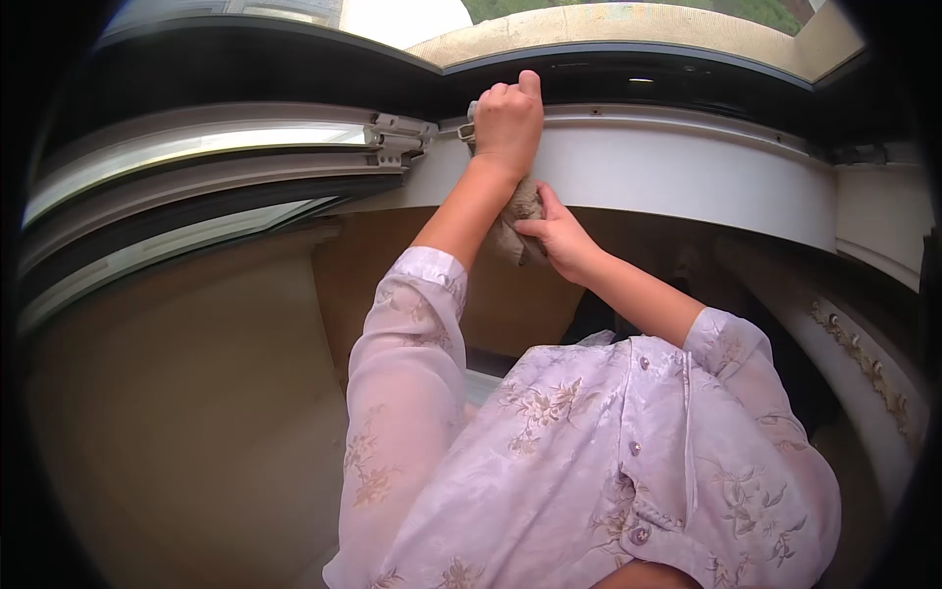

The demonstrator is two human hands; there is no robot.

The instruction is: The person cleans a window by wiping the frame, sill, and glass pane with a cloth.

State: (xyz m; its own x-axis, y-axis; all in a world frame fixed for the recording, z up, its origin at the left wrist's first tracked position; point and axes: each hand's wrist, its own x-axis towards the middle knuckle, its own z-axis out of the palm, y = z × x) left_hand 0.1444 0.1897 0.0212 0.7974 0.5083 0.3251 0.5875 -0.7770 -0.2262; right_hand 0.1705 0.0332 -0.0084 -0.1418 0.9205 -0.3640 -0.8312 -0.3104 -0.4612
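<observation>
So the left hand (507,123) is up at the white window sill (677,167), fingers curled into a fist — can't tell what's inside. Just below, the right hand (569,239) has thumb and fingers gripping a grey-brown cloth (527,201), bunched under the left wrist at the sill's near edge. Open window sash (245,165) on the left — metal fitting (400,133) near the fist.

Daylight falls from twelve o'clock, bleaching detail outside beside the pale beige stone ledge (608,26). Glare streaks the dark-framed glass window sash (245,137) at ten. The glossy white window sill (687,172) at two shines, bent by fisheye distortion; eight o'clock sinks into soft brown shadow, black vignetting rounding every corner
</observation>
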